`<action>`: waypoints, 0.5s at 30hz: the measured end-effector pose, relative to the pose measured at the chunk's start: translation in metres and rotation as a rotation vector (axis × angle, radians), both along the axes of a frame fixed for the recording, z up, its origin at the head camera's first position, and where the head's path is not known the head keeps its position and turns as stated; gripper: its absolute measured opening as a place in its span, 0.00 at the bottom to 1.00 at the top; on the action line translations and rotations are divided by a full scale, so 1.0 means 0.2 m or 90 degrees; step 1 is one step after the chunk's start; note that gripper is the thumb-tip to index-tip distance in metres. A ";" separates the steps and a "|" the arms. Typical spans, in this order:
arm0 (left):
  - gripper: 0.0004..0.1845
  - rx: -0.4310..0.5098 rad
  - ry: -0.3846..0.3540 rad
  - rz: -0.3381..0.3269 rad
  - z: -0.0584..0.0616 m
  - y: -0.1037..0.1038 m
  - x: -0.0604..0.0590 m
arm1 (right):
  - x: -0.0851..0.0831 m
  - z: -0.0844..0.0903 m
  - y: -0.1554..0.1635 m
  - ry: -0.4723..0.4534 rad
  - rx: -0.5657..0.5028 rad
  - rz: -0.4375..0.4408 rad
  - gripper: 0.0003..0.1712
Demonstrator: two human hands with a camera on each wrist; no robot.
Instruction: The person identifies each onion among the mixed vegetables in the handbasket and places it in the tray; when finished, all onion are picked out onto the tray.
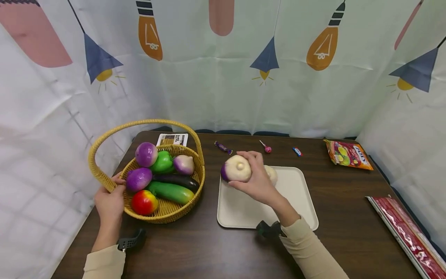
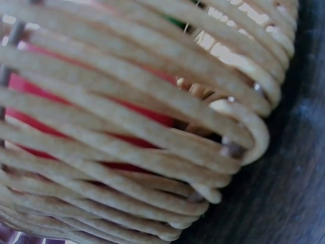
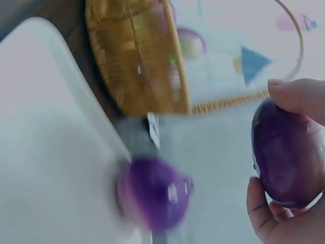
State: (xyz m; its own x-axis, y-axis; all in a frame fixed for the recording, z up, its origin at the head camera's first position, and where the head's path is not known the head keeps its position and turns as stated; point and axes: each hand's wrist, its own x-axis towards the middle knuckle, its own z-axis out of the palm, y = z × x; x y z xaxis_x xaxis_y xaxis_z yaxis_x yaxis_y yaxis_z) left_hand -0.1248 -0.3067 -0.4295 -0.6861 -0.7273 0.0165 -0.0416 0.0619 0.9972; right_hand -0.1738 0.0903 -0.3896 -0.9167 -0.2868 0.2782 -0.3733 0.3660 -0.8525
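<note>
My right hand [image 1: 256, 178] grips a purple-and-white turnip [image 1: 240, 169] over the far left corner of a white tray [image 1: 244, 215]. The right wrist view shows this turnip's glossy purple side [image 3: 284, 157] between thumb and fingers. Behind the hand, a second turnip [image 1: 271, 175], partly hidden, sits at the tray's far side. At the left, my left hand [image 1: 110, 201] holds the wicker basket [image 1: 167, 217] where its handle meets the rim. Inside lie purple turnips [image 1: 138, 179], a green pepper [image 1: 163, 162], an eggplant [image 1: 177, 180], a green cucumber-like vegetable [image 1: 172, 192] and a red-yellow fruit [image 1: 144, 202].
Behind the basket lies a printed card [image 1: 172, 139]. Along the back are a purple-wrapped candy [image 1: 223, 147], a lollipop [image 1: 266, 148] and a small blue-wrapped candy [image 1: 297, 151]. A snack bag [image 1: 348, 155] and a long red package [image 1: 407, 232] lie at the right. The basket handle arches high.
</note>
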 end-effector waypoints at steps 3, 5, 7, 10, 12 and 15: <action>0.06 -0.016 -0.003 0.003 -0.01 0.00 0.01 | -0.01 -0.02 0.13 -0.005 -0.014 -0.040 0.48; 0.07 -0.018 -0.002 0.004 -0.01 -0.01 0.01 | -0.03 -0.03 0.21 0.002 -0.034 -0.060 0.47; 0.07 -0.022 0.000 0.003 -0.01 -0.01 0.01 | -0.05 -0.04 0.28 0.022 -0.045 -0.078 0.47; 0.06 -0.002 0.010 0.006 -0.01 -0.02 0.00 | -0.09 -0.05 0.39 0.056 -0.040 -0.112 0.46; 0.06 0.002 0.010 0.005 -0.01 -0.01 0.00 | -0.11 -0.05 0.46 0.063 -0.007 -0.141 0.46; 0.06 -0.005 0.001 0.002 -0.01 -0.01 0.00 | -0.13 -0.06 0.58 0.029 0.052 -0.166 0.47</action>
State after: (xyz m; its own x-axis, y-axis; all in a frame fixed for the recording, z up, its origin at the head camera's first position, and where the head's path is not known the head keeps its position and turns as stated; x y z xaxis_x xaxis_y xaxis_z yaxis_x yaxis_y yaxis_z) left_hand -0.1248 -0.3084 -0.4310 -0.6839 -0.7292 0.0237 -0.0401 0.0700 0.9967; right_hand -0.1989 0.2062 -0.4015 -0.9494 -0.0660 0.3071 -0.2951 0.5219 -0.8003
